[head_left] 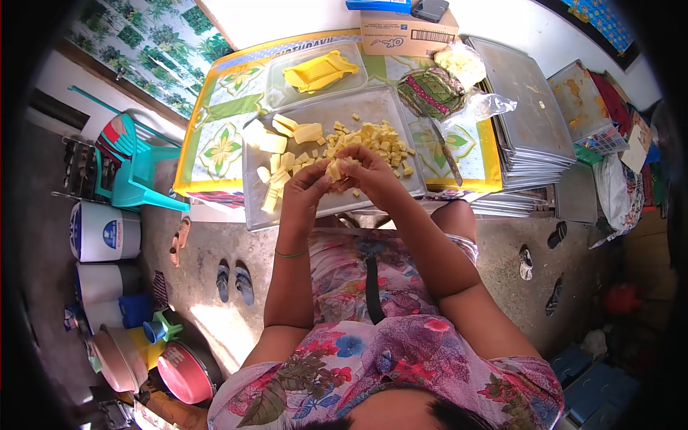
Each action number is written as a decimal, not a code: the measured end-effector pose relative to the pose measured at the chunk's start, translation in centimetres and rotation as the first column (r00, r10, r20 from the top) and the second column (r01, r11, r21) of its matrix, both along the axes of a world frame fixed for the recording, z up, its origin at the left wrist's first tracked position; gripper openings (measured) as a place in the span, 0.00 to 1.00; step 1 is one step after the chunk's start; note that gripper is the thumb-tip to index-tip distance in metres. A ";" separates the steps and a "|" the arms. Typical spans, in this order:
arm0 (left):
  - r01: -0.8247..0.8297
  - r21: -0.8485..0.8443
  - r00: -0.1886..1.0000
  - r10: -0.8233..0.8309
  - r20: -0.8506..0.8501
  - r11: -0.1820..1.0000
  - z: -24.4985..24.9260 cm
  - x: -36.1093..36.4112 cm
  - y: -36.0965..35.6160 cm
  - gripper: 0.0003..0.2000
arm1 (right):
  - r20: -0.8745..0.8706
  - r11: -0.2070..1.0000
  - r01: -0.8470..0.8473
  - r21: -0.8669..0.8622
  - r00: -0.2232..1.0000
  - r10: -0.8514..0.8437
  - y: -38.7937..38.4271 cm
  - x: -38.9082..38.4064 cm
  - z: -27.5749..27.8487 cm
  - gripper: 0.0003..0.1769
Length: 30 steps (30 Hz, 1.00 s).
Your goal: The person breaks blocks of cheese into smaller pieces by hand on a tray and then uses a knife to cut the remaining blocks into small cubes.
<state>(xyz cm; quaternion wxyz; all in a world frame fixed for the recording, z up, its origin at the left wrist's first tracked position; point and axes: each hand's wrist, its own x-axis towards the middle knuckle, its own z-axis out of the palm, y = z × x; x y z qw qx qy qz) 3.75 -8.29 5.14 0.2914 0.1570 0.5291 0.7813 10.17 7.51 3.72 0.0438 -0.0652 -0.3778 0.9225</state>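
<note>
My left hand [307, 188] and my right hand [365, 175] meet over the front part of a metal tray [287, 113], both closed around small pale yellow pieces [335, 169]. Behind and right of my fingers lies a heap of small yellow cubes [380, 140]. Larger yellow blocks [308, 132] and thick sticks [272, 197] lie on the tray's left side. To the right of the tray, a knife [448, 154] rests on the patterned tablecloth. The fingers partly hide the pieces between them.
Behind the tray, a clear plastic container [276, 84] holds a yellow cloth-like item [321, 70]. A cardboard box [401, 36] stands at the back. Stacked metal trays [523, 100] are at the right, beside a plastic bag [491, 106]. A teal chair [147, 168] stands left.
</note>
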 end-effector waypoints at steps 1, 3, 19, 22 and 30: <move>-0.005 -0.007 1.000 0.005 -0.004 1.000 0.0 0.0 0.0 0.15 | -0.011 1.000 0.014 0.019 1.000 -0.014 0.0 0.0 -0.1 0.19; -0.011 -0.032 1.000 0.010 -0.012 0.999 -0.1 -0.1 0.0 0.14 | -0.033 0.997 0.041 0.058 0.999 -0.039 -0.1 -0.1 -0.3 0.19; 0.092 0.099 0.988 -0.102 0.112 0.991 -0.4 -0.2 -0.3 0.13 | -0.031 0.999 -0.042 -0.006 0.999 0.042 0.3 -0.1 -0.8 0.17; 0.040 0.059 0.997 -0.044 0.062 0.997 -0.5 -0.2 -0.1 0.13 | -0.001 0.999 -0.029 0.045 1.000 0.029 0.0 0.0 -0.8 0.17; -0.213 -0.204 0.958 0.163 -0.237 0.956 -0.6 0.5 0.6 0.14 | -0.003 0.963 0.009 0.270 1.000 -0.008 -0.2 -0.3 -0.9 0.13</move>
